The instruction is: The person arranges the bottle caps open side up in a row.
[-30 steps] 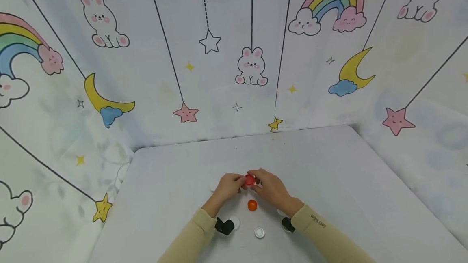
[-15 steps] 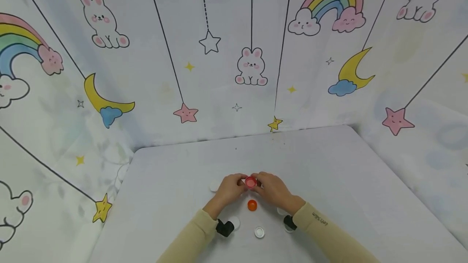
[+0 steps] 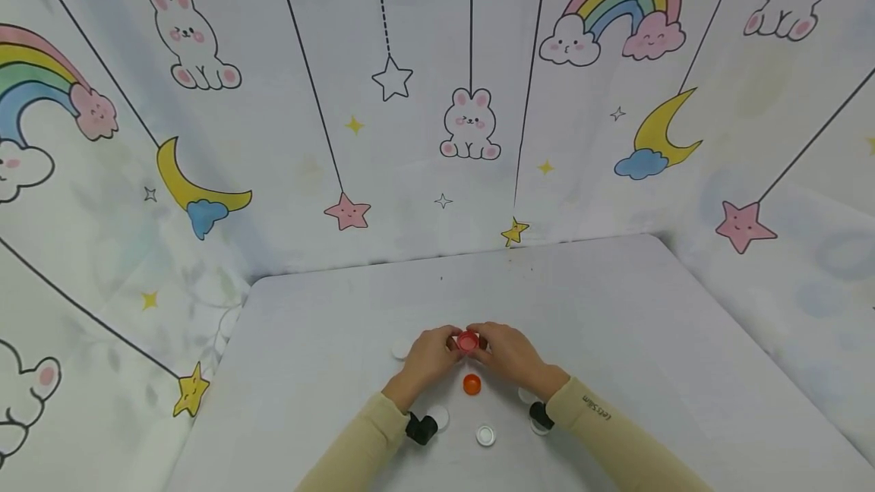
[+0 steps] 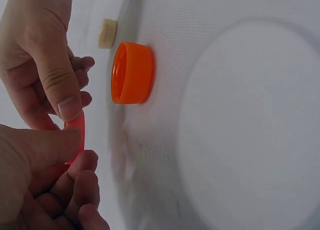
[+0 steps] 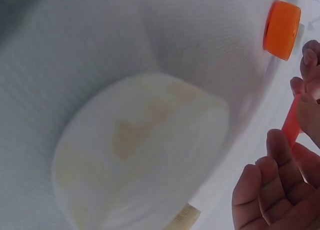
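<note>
Two sleeved forearms slant inward; left hand and right hand pinch red cap from opposite sides.

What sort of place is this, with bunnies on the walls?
Maybe a decorated play or filming corner: a bunny-and-rainbow backdrop rises behind and beside a white table, with an orange cap on it.

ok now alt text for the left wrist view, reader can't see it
A left hand and right hand pinch a red cap at left. An orange cap and tan block show further up; a white disc fills much of the right side.
</note>
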The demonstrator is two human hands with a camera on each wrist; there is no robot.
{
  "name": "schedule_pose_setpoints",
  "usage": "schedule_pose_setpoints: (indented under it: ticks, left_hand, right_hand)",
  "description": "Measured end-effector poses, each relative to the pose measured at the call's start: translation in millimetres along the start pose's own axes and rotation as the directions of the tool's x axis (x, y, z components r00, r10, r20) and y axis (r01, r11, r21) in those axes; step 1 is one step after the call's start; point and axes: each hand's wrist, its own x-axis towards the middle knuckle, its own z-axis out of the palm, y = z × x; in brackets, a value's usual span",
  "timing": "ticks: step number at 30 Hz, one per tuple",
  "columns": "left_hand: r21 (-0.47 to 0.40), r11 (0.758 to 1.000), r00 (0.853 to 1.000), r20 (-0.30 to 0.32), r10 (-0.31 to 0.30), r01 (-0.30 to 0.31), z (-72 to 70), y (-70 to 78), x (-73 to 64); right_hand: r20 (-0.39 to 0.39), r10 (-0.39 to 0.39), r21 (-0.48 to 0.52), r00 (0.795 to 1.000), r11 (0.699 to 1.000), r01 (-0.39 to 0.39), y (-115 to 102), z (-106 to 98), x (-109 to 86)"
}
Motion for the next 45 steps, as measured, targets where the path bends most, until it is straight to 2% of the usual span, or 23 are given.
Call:
schedule_pose_setpoints:
  ticks: [4,10,17,23,35,45]
  left_hand:
    - [0.032,0.999,1.0,0.0,0.015,-0.015,0.4,1.2,-0.3]
    - [0.109,0.994,0.999,0.031,-0.009,0.006,3.4,1.9,0.3]
    - [0.182,0.983,0.999,0.029,-0.014,0.008,7.1,-0.1,1.5]
    - [0.195,0.98,0.998,0.042,-0.038,0.029,11.0,-2.9,1.8]
    - [0.236,0.972,1.0,0.029,0.013,-0.019,11.7,-0.7,-0.8]
    - [0.234,0.972,0.999,0.026,-0.02,0.013,12.1,0.8,-3.1]
  right_hand:
    - [0.011,-0.003,-0.004,1.0,1.0,0.003,2,2,0.8]
    - [0.03,-0.002,-0.011,1.0,1.0,0.003,3,4,0.5]
    - [0.048,-0.006,-0.037,0.999,0.999,0.007,2,7,1.2]
    - [0.07,0.011,-0.048,0.997,0.999,-0.008,1,8,1.1]
    - [0.093,0.003,-0.039,0.996,0.999,0.0,3,9,1.2]
    - [0.094,0.016,-0.031,0.995,0.999,-0.013,0,8,-0.6]
